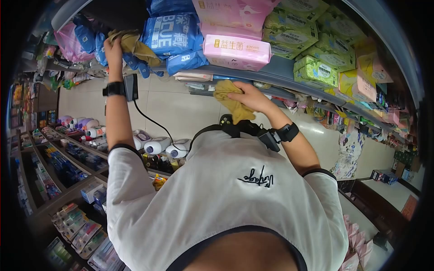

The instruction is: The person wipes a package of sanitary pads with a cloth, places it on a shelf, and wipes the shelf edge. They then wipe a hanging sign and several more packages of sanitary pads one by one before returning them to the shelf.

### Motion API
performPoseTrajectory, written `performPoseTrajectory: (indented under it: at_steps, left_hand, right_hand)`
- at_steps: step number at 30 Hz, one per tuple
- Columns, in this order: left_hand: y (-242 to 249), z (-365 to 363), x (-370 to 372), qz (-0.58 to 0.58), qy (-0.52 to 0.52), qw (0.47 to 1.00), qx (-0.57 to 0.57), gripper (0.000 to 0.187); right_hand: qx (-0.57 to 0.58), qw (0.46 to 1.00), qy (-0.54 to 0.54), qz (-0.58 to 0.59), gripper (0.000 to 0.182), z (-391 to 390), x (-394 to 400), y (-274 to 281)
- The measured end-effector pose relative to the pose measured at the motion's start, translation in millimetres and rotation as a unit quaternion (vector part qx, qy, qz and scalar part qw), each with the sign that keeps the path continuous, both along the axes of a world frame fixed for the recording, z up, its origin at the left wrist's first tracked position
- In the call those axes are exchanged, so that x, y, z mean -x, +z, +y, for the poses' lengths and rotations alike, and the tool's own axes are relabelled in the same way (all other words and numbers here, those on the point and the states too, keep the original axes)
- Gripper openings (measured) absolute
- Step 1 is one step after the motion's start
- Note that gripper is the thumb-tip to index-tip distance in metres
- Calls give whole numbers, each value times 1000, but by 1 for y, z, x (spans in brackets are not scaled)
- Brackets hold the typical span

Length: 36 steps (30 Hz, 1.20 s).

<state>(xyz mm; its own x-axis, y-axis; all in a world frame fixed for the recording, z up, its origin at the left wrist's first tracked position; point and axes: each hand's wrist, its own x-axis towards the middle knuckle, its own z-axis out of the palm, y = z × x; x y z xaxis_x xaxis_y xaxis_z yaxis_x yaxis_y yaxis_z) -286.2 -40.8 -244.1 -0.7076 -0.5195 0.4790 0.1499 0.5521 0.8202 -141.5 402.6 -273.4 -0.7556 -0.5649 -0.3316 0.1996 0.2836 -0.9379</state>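
My left hand is at the upper left, its fingers closed on one end of a brown cloth. That cloth lies across blue plastic packs on the shelf. Lower and further right, my right hand grips a crumpled mustard-yellow cloth, which hangs down in front of the shelf edge. Just above it sits a pink tissue pack. Both wrists wear black straps with small devices.
Green tissue packs stack at the upper right on the shelf. White bottles stand low at the left, near racks of small goods. A black cable runs from the left wrist device. Pale floor tiles show below the shelf.
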Motion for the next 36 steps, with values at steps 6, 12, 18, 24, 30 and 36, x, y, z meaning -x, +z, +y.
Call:
performPoseTrajectory:
  at_steps: [6, 12, 18, 24, 30, 36]
  left_hand:
    - [-5, 51, 20, -309, -186, 915, -180, 68]
    - [-4, 56, 28, -358, -286, 879, -135, 80]
    - [-7, 54, 24, -381, -413, 788, -253, 53]
    - [-1, 63, 7, -277, -449, 824, -208, 58]
    - [5, 29, -16, -234, -491, 786, -294, 55]
    - [-15, -83, -43, -210, -338, 634, -663, 35]
  right_hand:
    - [203, 957, -32, -204, 37, -62, 28, 24]
    - [333, 871, -129, -338, 33, -130, 59, 13]
    - [370, 828, -267, -327, 45, -179, 68, -1]
    - [386, 772, -397, -313, 47, -214, 71, 0]
    - [439, 740, -431, -271, 40, -226, 59, 5]
    - [438, 750, -431, -245, 46, -221, 39, 2]
